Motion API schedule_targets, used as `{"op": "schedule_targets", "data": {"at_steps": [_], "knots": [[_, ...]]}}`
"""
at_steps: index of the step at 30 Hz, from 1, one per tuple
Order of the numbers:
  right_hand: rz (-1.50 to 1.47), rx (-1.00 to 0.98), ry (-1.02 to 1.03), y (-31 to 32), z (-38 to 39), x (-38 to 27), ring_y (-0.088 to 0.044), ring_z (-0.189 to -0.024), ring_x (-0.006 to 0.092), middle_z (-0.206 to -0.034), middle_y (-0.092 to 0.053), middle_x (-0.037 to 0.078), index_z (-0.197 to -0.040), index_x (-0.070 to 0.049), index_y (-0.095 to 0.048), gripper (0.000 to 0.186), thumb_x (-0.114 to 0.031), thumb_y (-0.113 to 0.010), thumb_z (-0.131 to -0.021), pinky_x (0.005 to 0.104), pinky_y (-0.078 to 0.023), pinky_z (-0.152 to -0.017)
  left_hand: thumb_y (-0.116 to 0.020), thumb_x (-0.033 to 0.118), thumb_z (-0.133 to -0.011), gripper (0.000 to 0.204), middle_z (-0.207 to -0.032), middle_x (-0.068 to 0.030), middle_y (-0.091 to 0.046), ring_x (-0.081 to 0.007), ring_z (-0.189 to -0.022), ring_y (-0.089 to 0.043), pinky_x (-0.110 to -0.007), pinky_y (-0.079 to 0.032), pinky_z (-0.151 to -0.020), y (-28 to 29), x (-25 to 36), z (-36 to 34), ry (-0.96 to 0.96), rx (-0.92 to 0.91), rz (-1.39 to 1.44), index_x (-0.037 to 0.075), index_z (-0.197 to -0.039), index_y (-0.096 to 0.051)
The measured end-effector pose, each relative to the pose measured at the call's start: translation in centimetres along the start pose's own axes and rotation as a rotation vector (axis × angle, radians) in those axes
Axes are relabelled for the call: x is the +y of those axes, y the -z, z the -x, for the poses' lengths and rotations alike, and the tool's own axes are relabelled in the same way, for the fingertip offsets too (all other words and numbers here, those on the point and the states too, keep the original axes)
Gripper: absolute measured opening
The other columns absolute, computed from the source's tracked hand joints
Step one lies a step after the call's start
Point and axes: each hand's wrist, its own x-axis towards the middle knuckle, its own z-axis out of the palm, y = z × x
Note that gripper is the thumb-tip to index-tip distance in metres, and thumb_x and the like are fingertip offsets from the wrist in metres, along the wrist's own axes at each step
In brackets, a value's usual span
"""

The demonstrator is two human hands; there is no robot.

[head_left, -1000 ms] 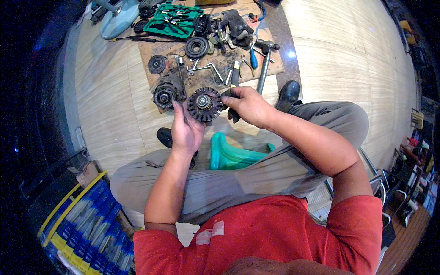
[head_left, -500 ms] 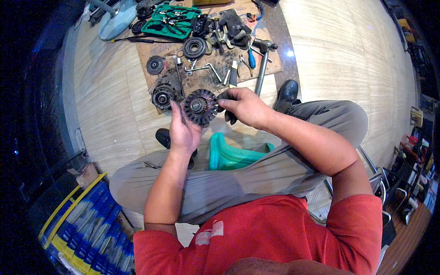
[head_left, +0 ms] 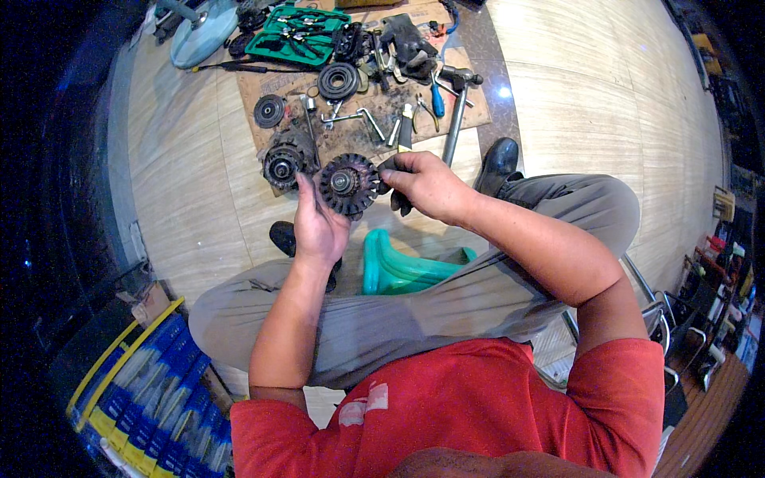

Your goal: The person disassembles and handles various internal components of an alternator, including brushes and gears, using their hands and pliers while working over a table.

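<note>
Between my two hands is a greasy, dark finned metal rotor [head_left: 349, 185], a round part with teeth around its rim and a short shaft at the centre. My left hand [head_left: 320, 221] supports it from the left and below, thumb up and its other fingers partly hidden behind it. The blackened fingers of my right hand [head_left: 416, 182] pinch its right edge. Just left of it, a dirty ribbed metal housing [head_left: 288, 162] with a round hub rests on the stained cardboard [head_left: 356, 142].
Farther off on the cardboard are a black pulley [head_left: 338, 81], a dark disc [head_left: 269, 111], a hammer [head_left: 456, 119], pliers [head_left: 426, 114], a blue-handled screwdriver [head_left: 437, 101] and a green tool case [head_left: 296, 36]. Between my legs stands a green plastic stool [head_left: 406, 271]. Blue-and-yellow packages [head_left: 151, 398] are at lower left.
Almost nothing differs. The rotor has tilted or turned very slightly in my hands, which keep the same hold.
</note>
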Motion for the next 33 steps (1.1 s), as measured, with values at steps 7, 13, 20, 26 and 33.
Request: {"op": "schedule_targets", "data": {"at_steps": [7, 13, 20, 26, 33], "knots": [[0.001, -0.007, 0.006, -0.04, 0.17, -0.12, -0.056, -0.059, 0.0104, -0.073, -0.06, 0.003, -0.098, 0.002, -0.062, 0.021, -0.017, -0.054, -0.093, 0.0256, -0.046, -0.053, -0.027, 0.051, -0.099, 0.06, -0.122, -0.0142, -0.057, -0.027, -0.113, -0.056, -0.043, -0.043, -0.1, -0.08, -0.02, 0.05, -0.013, 0.016, -0.011, 0.002, -0.129, -0.043], [0.022, 0.001, 0.025, -0.11, 0.21, -0.14, -0.056, -0.059, 0.0107, -0.071, -0.06, 0.003, -0.096, 0.002, -0.062, 0.02, -0.017, -0.054, -0.093, 0.026, -0.046, -0.053, -0.026, 0.049, -0.1, 0.058, -0.119, -0.0143, -0.058, -0.0268, -0.11, -0.057, -0.042, -0.045, -0.098, 0.35, -0.16, -0.05, -0.03, -0.022, -0.03, 0.002, -0.127, -0.044], [0.058, 0.006, 0.025, -0.05, 0.47, -0.53, -0.057, -0.059, 0.0108, -0.068, -0.06, 0.003, -0.094, 0.001, -0.062, 0.02, -0.017, -0.054, -0.092, 0.0263, -0.046, -0.053, -0.025, 0.048, -0.1, 0.056, -0.118, -0.014, -0.059, -0.0259, -0.11, -0.058, -0.041, -0.046, -0.097, -0.16, -0.15, 0.19, -0.068, 0.002, -0.062, 0.002, -0.125, -0.045], [0.051, -0.001, 0.025, -0.05, 0.62, -0.72, -0.057, -0.058, 0.0105, -0.067, -0.06, 0.003, -0.094, 0.001, -0.062, 0.019, -0.016, -0.054, -0.092, 0.0262, -0.046, -0.052, -0.026, 0.046, -0.101, 0.054, -0.119, -0.0134, -0.058, -0.0252, -0.11, -0.057, -0.041, -0.045, -0.098, 0.03, -0.22, 0.16, -0.085, -0.01, -0.076, 0.002, -0.126, -0.045], [0.047, -0.002, 0.034, -0.05, 0.45, -0.41, -0.057, -0.058, 0.0105, -0.068, -0.06, 0.004, -0.093, 0.001, -0.062, 0.019, -0.016, -0.054, -0.092, 0.0266, -0.046, -0.053, -0.027, 0.046, -0.1, 0.054, -0.119, -0.0136, -0.058, -0.025, -0.11, -0.057, -0.041, -0.046, -0.097, 0.47, -0.33, -0.02, -0.093, -0.015, -0.093, 0.002, -0.126, -0.045]]}}
